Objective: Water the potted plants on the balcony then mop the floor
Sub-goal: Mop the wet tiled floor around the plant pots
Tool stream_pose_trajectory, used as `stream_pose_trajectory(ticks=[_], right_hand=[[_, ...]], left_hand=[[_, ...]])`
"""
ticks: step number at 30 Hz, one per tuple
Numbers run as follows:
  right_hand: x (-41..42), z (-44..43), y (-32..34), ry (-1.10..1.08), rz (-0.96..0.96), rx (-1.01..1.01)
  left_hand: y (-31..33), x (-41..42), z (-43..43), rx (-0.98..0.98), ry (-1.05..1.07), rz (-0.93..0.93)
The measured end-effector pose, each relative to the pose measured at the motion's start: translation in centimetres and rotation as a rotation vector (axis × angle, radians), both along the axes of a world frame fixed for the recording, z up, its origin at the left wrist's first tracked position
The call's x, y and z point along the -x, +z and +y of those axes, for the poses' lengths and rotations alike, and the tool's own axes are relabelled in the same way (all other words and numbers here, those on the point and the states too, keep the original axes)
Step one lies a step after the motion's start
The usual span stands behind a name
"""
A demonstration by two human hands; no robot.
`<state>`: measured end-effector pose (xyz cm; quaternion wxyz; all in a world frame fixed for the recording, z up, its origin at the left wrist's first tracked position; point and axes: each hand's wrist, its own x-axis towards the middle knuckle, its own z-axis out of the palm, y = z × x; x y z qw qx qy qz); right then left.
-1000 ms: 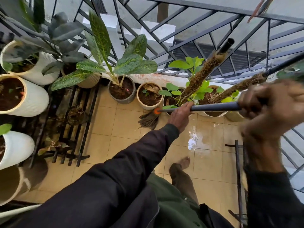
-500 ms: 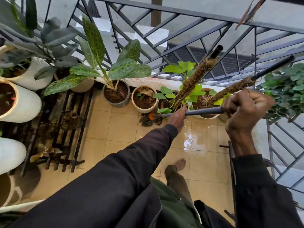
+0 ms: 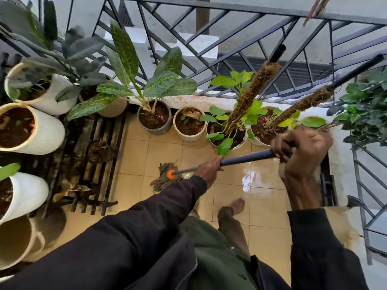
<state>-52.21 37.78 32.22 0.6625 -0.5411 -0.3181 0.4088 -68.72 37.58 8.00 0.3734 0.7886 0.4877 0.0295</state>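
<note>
A mop with a grey handle (image 3: 245, 159) and an orange collar (image 3: 170, 174) has its stringy brown head (image 3: 162, 181) on the beige tiled floor (image 3: 165, 151). My left hand (image 3: 209, 170) grips the handle low down, near the head. My right hand (image 3: 301, 147) grips the upper part of the handle, close to the camera. Potted plants line the railing: a grey pot with spotted leaves (image 3: 155, 118), a small cream pot (image 3: 189, 124), and two white pots with moss poles (image 3: 228, 137).
White ribbed pots (image 3: 41, 132) sit on a black metal rack (image 3: 98, 164) at the left. A black railing (image 3: 230, 49) closes the far side and the right. A wet sheen (image 3: 251, 176) covers tiles in front of my bare foot (image 3: 236, 206).
The mop head has slid back from the pots toward me and a little left. Both hands pulled the handle lower and nearer; my right hand dropped.
</note>
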Motion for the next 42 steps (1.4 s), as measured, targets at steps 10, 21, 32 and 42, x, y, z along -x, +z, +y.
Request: stream_pose_trajectory(ticks=[10, 21, 32, 42], right_hand=[[0.7, 0.4, 3.6, 0.078, -0.143, -0.2], [1.5, 1.6, 0.9, -0.049, -0.369, -0.046], [-0.9, -0.4, 0.2, 0.039, -0.12, 0.015], [-0.3, -1.1, 1.1, 0.215, -0.109, -0.149]], left_hand=[[3.7, -3.7, 4.9, -0.22, 0.05, -0.302], [2.0, -5.6, 6.4, 0.028, 0.077, -0.296], [1.2, -2.9, 0.4, -0.116, 0.114, -0.111], [2.3, -0.9, -0.4, -0.221, 0.193, -0.137]])
